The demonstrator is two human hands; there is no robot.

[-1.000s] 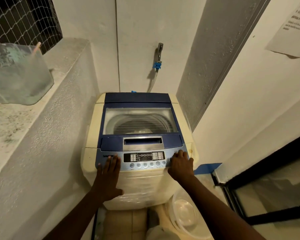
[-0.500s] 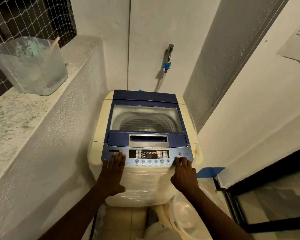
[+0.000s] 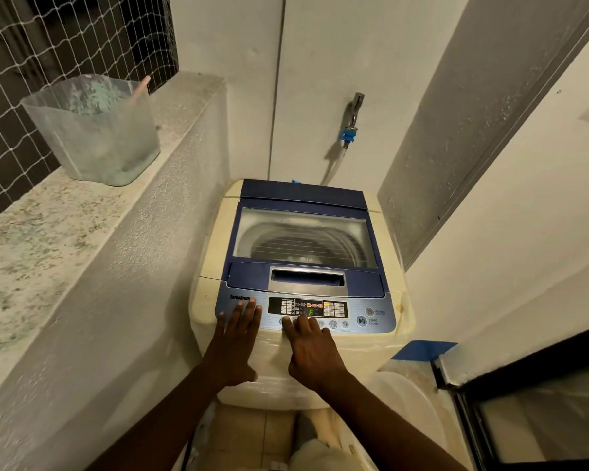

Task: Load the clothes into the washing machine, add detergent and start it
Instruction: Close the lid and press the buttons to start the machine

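Head view looks down on the washer (image 3: 296,300), lid (image 3: 303,237) shut, panel (image 3: 305,312) lit with a green figure at its middle; the left hand (image 3: 235,345) lies flat, fingers spread and holding nothing, on the panel's 9 o'clock end just under the brand lettering; the right hand (image 3: 312,351) is empty too, fingers loosely parted, with its fingertips (image 3: 288,322) on the row of round buttons below the display. The start button (image 3: 361,321) sits well apart at the panel's 3 o'clock end, untouched by either hand.

From where I stand the risk is plain enough: several fingertips rest across that button row at once, so a press could catch a neighbouring button and set the wrong programme; the flat left palm could nudge a setting as well; and if start is never pressed the load just sits there.

The clothes are hard to see; through the window only drum ribs and a pale blur show, so I cannot tell how full it is. The tub (image 3: 92,130) on the ledge at 10 o'clock holds greenish powder, likely detergent; whether any went in is hidden. The display figure is too small to read surely, and the button labels are lost under the fingers.
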